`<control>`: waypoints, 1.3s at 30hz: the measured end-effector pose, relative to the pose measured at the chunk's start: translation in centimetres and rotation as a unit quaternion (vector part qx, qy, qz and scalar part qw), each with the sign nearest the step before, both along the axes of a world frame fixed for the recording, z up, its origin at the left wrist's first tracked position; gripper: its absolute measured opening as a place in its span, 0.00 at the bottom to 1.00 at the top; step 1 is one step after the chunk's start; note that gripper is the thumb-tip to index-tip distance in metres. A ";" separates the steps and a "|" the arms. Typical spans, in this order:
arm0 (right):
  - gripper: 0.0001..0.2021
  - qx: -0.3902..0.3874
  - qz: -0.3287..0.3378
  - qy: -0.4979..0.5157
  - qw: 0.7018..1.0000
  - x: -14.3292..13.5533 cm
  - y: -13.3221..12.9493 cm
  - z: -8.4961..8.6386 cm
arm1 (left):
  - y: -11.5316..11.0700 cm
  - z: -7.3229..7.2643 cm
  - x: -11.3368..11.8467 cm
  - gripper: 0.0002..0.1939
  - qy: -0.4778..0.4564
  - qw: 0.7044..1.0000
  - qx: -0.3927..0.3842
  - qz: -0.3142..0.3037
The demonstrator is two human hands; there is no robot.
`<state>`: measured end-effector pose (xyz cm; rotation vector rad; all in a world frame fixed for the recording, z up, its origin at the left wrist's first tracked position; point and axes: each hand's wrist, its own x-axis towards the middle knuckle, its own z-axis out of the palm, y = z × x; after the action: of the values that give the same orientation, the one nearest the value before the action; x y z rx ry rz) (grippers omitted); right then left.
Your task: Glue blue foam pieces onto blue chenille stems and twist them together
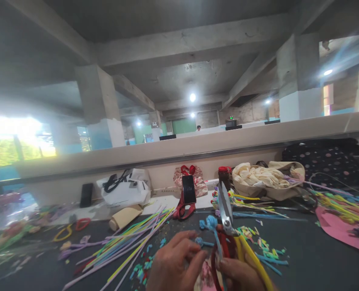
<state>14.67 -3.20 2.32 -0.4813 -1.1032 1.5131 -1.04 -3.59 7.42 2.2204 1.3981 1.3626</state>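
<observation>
Behind one long black tabletop (313,270), one pale partition (179,147). Against it, three bags: one black with pale dots (322,161), one of cream cloth heaped with crumpled fabric (258,178), one of white plastic with black lettering (137,186). To the right, one pink flat sheet (334,228) under part of a bundle of coloured fuzzy stems (340,206); left of centre, a second, loosely fanned bundle (127,238), stems overlapping too much to count.

Near the front edge, two bare hands. Left hand (176,262): half open, fingers curled, fingertips right beside the blue work; cannot tell whether gripping or merely touching. Right hand (243,273): closed around the red and yellow handles of one pair of steel-bladed scissors (226,212), blades pointing up, thumb against a blue stem.

Farther back, one black smartphone (189,189) upright against one floral pouch (178,178), and one dark bottle with a red cap (224,178).

Between the hands, just left of the scissors' pivot, one blue fuzzy piece (211,222) with three visible knots. Smallest, scattered on both sides, snippets (138,268) beyond counting.
</observation>
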 end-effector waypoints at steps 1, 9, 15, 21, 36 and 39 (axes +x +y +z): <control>0.31 -0.001 0.003 0.004 1.000 0.1 -0.1 0.1 | 0.1 -0.1 0.0 0.06 -0.003 1.000 0.002 0.014; 0.31 -0.012 0.051 0.032 0.998 -0.2 0.8 -0.3 | 1.3 -1.9 0.8 0.12 -0.129 0.980 -0.151 0.004; 0.28 -0.025 0.085 0.079 0.993 -0.9 1.0 -0.4 | 0.5 -2.5 1.6 0.18 -0.238 0.942 -0.233 -0.045; 0.29 -0.030 0.089 0.085 0.992 0.0 0.8 -0.8 | 0.9 -3.5 -1.1 0.17 -0.363 0.896 -0.252 -0.042; 0.26 -0.084 0.080 0.065 0.991 0.9 0.9 -2.1 | -0.4 -3.8 -1.8 0.13 -0.498 0.808 -0.260 -0.177; 0.25 -0.110 0.086 0.090 0.986 0.9 0.6 -1.9 | -0.1 -4.1 -2.0 0.14 -0.475 0.819 -0.267 -0.178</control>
<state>15.53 -2.60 0.38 -0.3995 -0.8582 1.8041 -3.06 -3.71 3.34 1.0595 0.7750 1.3773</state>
